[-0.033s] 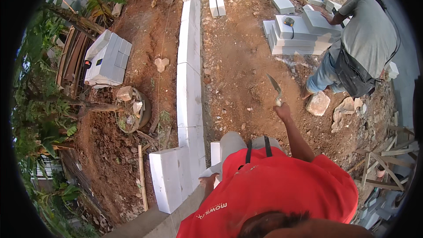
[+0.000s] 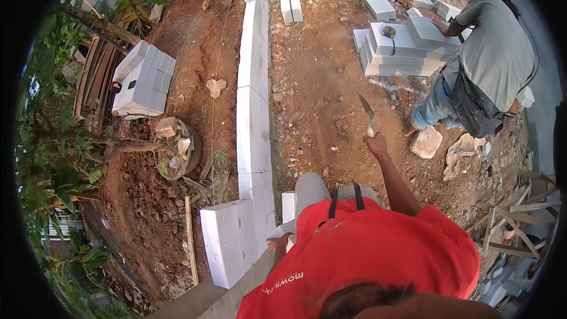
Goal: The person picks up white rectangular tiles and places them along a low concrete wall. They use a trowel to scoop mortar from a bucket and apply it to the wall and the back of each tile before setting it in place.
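Observation:
A pointed trowel with a pale handle is gripped in my right hand, held out over the bare soil in front of me. My left hand is low beside my grey trouser leg, its fingers stretched out, close to the wall's inner side. No object shows in it. To its left stands a large white block at the near end of the white block wall. Another white block stands upright just ahead of my left hand, partly hidden by my leg.
A co-worker bends over stacked white blocks at the right, a tape measure on top. More blocks sit left of the wall, near a debris-filled bucket. A string runs along the wall. Wooden trestles stand at right.
My right hand has shifted slightly up and left, and the trowel's blade has turned. The co-worker has moved a little. My left hand stays in about the same place.

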A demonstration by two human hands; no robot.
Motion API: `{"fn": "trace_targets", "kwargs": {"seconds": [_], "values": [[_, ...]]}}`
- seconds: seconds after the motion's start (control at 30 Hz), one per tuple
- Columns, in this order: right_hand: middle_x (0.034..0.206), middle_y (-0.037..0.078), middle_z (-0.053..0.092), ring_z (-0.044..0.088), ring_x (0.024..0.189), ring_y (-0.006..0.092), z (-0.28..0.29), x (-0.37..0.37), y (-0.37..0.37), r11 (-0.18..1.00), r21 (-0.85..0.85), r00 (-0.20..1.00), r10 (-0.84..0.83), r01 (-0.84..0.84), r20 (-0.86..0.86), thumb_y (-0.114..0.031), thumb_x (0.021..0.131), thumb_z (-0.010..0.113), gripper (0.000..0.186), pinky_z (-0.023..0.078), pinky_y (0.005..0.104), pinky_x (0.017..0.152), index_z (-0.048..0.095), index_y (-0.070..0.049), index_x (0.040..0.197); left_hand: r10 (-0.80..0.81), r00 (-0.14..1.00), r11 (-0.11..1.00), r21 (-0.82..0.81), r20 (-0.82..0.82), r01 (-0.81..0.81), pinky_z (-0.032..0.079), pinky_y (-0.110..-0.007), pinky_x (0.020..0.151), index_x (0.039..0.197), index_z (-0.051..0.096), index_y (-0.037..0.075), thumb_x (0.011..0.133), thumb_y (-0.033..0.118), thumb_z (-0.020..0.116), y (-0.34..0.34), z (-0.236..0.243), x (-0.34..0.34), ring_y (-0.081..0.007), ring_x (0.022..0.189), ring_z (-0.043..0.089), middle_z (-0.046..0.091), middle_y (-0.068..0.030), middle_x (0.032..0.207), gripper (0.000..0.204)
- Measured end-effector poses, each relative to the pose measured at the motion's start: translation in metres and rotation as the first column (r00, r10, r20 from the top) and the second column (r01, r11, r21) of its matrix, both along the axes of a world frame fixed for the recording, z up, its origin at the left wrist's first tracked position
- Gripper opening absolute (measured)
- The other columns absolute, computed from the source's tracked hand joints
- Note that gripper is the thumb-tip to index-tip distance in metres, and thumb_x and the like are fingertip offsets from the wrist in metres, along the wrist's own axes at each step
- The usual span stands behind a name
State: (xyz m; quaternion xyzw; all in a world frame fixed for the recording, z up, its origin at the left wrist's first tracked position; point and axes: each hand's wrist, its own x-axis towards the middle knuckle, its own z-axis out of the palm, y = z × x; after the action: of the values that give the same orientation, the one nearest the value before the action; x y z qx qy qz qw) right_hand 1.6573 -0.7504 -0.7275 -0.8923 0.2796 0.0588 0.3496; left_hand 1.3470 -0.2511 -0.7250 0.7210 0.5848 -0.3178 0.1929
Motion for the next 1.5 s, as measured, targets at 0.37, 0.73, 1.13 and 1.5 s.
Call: {"fn": "trace_targets", "kwargs": {"seconds": [0.37,0.73,1.13,1.5], "values": [[0.093,0.029,0.072,0.071,0.094,0.0429,0.045,0.251,0.089,0.989,0.081,0.974,0.135,-0.122,-0.181,-0.026,0.075,0.069,0.041,0.054,0.0512,0.081,0.072,0.001,0.105,0.022,0.994,0.999,-0.037,-0.110,-0.026,0.042,-0.048,0.114,0.149,0.012,-0.007,0.050,0.053,0.095,0.035,-0.006,0.256,-0.0395,0.139,0.044,0.042,-0.0261,0.144,0.143],[0.087,0.016,0.074,0.072,0.079,0.0286,-0.098,0.245,0.055,0.658,0.452,0.704,-0.171,0.603,-0.690,-0.019,0.075,0.074,0.028,0.058,0.0448,0.069,0.074,0.002,0.093,-0.316,0.915,0.948,0.114,0.251,0.297,0.041,-0.047,0.113,0.143,0.018,-0.006,0.051,0.051,0.095,0.077,0.031,0.684,-0.0406,0.136,0.044,0.041,-0.0272,0.141,0.133],[0.082,0.013,0.073,0.069,0.069,0.0257,-0.159,0.552,0.046,0.791,0.598,0.917,0.137,0.126,-0.374,-0.024,0.079,0.073,0.031,0.056,0.0402,0.061,0.073,0.002,0.095,-0.355,0.885,0.933,0.050,0.302,0.357,0.037,-0.050,0.118,0.151,0.010,-0.005,0.048,0.047,0.097,0.071,0.026,0.989,-0.0431,0.145,0.035,0.031,-0.0304,0.154,0.145],[0.077,0.010,0.067,0.064,0.069,0.0205,0.061,0.985,0.066,0.825,0.531,0.973,-0.092,0.193,-0.210,-0.030,0.082,0.073,0.035,0.049,0.0378,0.062,0.071,0.003,0.093,-0.208,0.974,0.977,0.031,-0.086,0.212,0.034,-0.047,0.119,0.151,0.009,-0.004,0.049,0.056,0.096,0.067,0.045,1.088,-0.0360,0.143,0.038,0.035,-0.0232,0.152,0.146]]}}
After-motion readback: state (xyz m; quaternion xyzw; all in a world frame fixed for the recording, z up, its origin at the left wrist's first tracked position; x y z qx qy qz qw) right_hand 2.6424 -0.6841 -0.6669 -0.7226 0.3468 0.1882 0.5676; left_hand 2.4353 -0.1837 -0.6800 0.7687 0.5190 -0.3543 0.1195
